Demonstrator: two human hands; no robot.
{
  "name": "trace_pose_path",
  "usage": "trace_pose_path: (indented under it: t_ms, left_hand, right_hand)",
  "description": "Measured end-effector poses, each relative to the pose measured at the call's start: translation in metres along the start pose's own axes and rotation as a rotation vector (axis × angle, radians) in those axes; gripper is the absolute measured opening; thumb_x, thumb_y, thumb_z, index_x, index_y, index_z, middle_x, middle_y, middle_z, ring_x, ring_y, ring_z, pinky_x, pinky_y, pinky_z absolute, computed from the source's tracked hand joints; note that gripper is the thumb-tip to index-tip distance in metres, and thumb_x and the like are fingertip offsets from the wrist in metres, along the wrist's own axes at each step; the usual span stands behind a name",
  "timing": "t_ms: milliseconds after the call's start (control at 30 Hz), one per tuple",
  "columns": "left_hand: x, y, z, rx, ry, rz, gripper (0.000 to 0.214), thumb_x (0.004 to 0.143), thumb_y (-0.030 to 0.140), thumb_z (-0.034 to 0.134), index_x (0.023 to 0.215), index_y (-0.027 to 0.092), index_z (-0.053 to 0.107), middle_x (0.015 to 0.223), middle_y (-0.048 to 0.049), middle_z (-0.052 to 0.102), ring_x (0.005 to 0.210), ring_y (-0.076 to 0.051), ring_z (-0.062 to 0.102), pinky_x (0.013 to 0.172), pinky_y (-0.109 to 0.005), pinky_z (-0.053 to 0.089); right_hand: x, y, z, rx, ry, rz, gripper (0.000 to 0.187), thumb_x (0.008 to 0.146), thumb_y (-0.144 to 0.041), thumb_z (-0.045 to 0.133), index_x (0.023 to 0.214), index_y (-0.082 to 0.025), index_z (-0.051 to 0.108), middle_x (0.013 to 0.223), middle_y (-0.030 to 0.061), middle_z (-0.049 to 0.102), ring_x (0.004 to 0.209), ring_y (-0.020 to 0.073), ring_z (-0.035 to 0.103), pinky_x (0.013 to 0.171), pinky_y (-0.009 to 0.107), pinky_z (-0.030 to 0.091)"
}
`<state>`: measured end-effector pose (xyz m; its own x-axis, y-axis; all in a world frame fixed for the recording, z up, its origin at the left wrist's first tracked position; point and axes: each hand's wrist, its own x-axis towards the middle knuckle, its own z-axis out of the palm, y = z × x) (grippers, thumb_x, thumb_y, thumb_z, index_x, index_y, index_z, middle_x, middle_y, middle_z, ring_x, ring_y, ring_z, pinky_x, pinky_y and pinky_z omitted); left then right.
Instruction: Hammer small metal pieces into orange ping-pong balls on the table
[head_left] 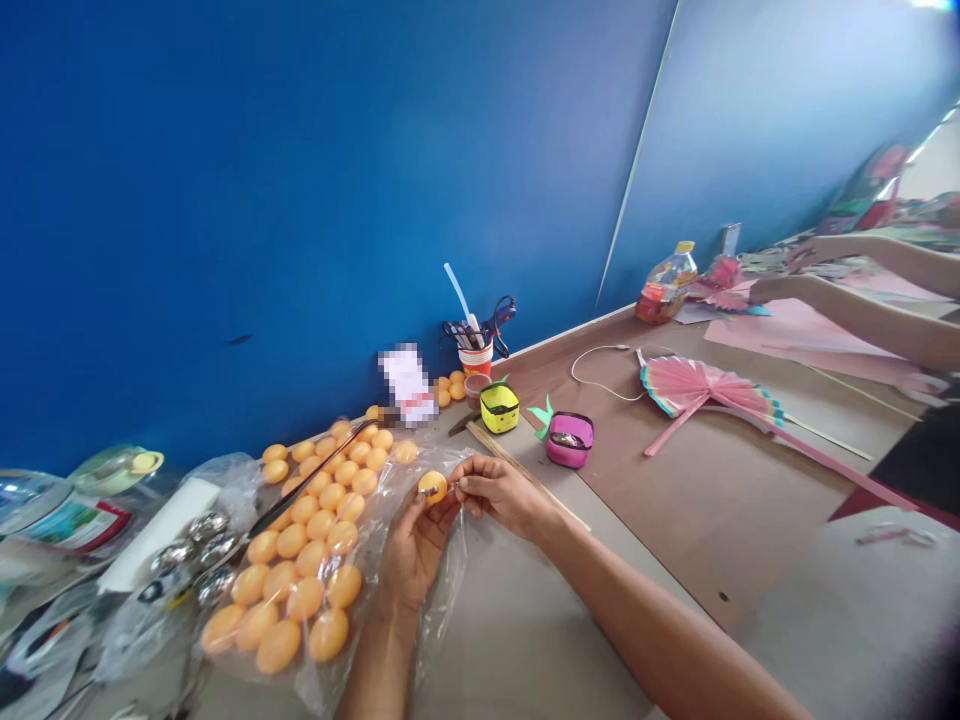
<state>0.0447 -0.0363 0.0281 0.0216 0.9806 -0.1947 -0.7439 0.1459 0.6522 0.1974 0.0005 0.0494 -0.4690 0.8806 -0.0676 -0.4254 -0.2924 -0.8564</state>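
Observation:
My left hand (411,545) holds a small orange ball (433,485) at its fingertips, above a clear plastic bag. My right hand (499,492) is pinched on a thin metal tool (433,490) whose tip touches the ball. Under and left of my hands lies the clear bag (379,610) with several orange balls (315,545) spread over it. A long dark rod (307,482) lies across those balls.
A yellow box (499,407) and a pink box (570,440) sit beyond my hands, near a cup of scissors and pens (477,350). A pink paper fan (705,392), white cable (600,372) and bottle (666,284) lie further right. Another person's arms (862,310) work at far right. Silver bells (199,545) and packets are at left.

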Motion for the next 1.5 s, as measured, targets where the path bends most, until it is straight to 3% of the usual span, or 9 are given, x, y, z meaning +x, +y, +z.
trace_pose_path:
  t_ms: [200, 333, 533, 900, 1200, 1500]
  left_hand:
    - [0.000, -0.002, -0.001, -0.019, 0.041, 0.013, 0.009, 0.079, 0.017, 0.072, 0.086, 0.012, 0.074, 0.087, -0.0079, 0.077, 0.081, -0.019, 0.072, 0.079, -0.031, 0.059]
    - [0.000, -0.002, 0.000, 0.021, 0.000, 0.023, 0.011, 0.078, 0.020, 0.073, 0.086, 0.012, 0.073, 0.086, -0.0082, 0.076, 0.080, -0.019, 0.071, 0.076, -0.030, 0.059]
    - [-0.001, -0.003, -0.001, 0.007, 0.013, 0.041, 0.024, 0.074, 0.019, 0.075, 0.098, 0.017, 0.072, 0.091, -0.0056, 0.075, 0.080, -0.018, 0.070, 0.077, -0.031, 0.058]
    - [0.000, -0.005, 0.000, 0.133, 0.041, 0.064, 0.044, 0.063, 0.025, 0.088, 0.105, 0.021, 0.072, 0.095, -0.0038, 0.076, 0.082, -0.018, 0.071, 0.077, -0.031, 0.056]
    - [0.001, -0.009, 0.000, 0.196, 0.059, 0.111, 0.043, 0.066, 0.028, 0.086, 0.106, 0.021, 0.072, 0.096, -0.0031, 0.075, 0.081, -0.016, 0.069, 0.078, -0.030, 0.055]
    - [-0.001, -0.010, 0.001, 0.248, 0.079, 0.123, 0.047, 0.065, 0.031, 0.086, 0.109, 0.022, 0.071, 0.098, -0.0014, 0.074, 0.082, -0.016, 0.068, 0.082, -0.030, 0.054]
  right_hand:
    - [0.005, 0.010, 0.001, -0.060, 0.048, -0.082, 0.019, 0.065, -0.030, 0.076, 0.072, -0.017, 0.065, 0.057, -0.0048, 0.059, 0.047, 0.0064, 0.041, 0.052, 0.023, 0.030]
    - [0.003, 0.009, 0.003, -0.065, 0.054, -0.069, 0.018, 0.066, -0.028, 0.075, 0.072, -0.018, 0.062, 0.056, -0.0051, 0.058, 0.048, 0.0081, 0.046, 0.054, 0.024, 0.035]
    - [0.002, 0.009, 0.004, -0.147, 0.074, -0.071, 0.013, 0.069, -0.026, 0.070, 0.074, -0.018, 0.062, 0.055, -0.0051, 0.056, 0.050, 0.0096, 0.047, 0.056, 0.025, 0.038]
    - [0.003, 0.014, 0.007, -0.275, 0.116, -0.083, 0.015, 0.069, -0.031, 0.068, 0.073, -0.019, 0.061, 0.053, -0.0067, 0.047, 0.049, 0.0087, 0.036, 0.050, 0.023, 0.028]
    - [0.002, 0.015, 0.012, -0.196, 0.107, -0.060, 0.019, 0.067, -0.032, 0.071, 0.071, -0.019, 0.058, 0.059, -0.0047, 0.058, 0.053, 0.0097, 0.044, 0.054, 0.025, 0.033]
    - [0.003, 0.018, 0.010, -0.258, 0.140, -0.036, 0.013, 0.069, -0.029, 0.066, 0.072, -0.019, 0.058, 0.054, -0.0063, 0.051, 0.049, 0.0084, 0.037, 0.051, 0.024, 0.029]
